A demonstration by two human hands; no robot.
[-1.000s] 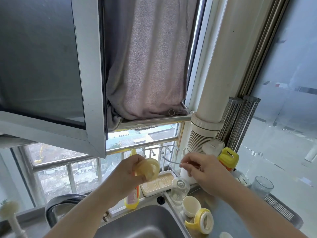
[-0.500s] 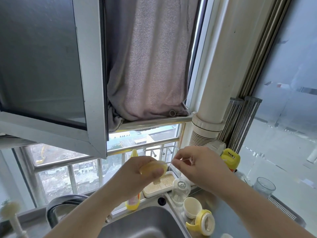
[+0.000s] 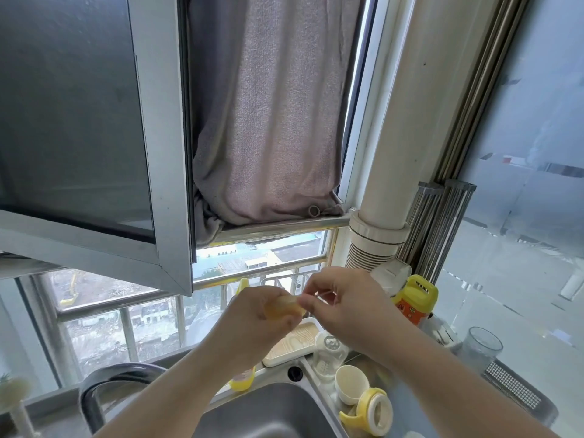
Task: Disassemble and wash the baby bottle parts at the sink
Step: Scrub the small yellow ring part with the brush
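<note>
Both hands were raised above the sink [image 3: 268, 415], meeting just over its far rim. Left hand [image 3: 252, 317] was curled round a small yellowish translucent bottle part [image 3: 284, 306], probably the nipple or its collar; too blurred to say which. Right hand [image 3: 344, 308] pinched something at the edge of that part with thumb and fingertips; what it held was too thin to make out.

Other bottle pieces stood on the counter [image 3: 407, 403] just right of the sink: the clear bottle body [image 3: 328, 352] at the sink's far right corner, a cream cap [image 3: 350, 382] beside it, and a yellow handled ring [image 3: 373, 412] nearer the camera. A yellow squeeze bottle [image 3: 241, 377] stood behind the sink, with a pale soap tray [image 3: 294, 346] to its right.

Risks, as judged:
- The pinched piece looked small. If the pinch slipped, it could drop into the sink and travel toward the drain, which is out of view.
- Pulling hard on soft silicone could tear it or make it spring free.
- The right forearm hung directly above the bottle body and cap; lowering it carelessly could knock them off the counter into the sink.
- The open window lay just beyond the sink, so a flicked part might go over the sill.
</note>
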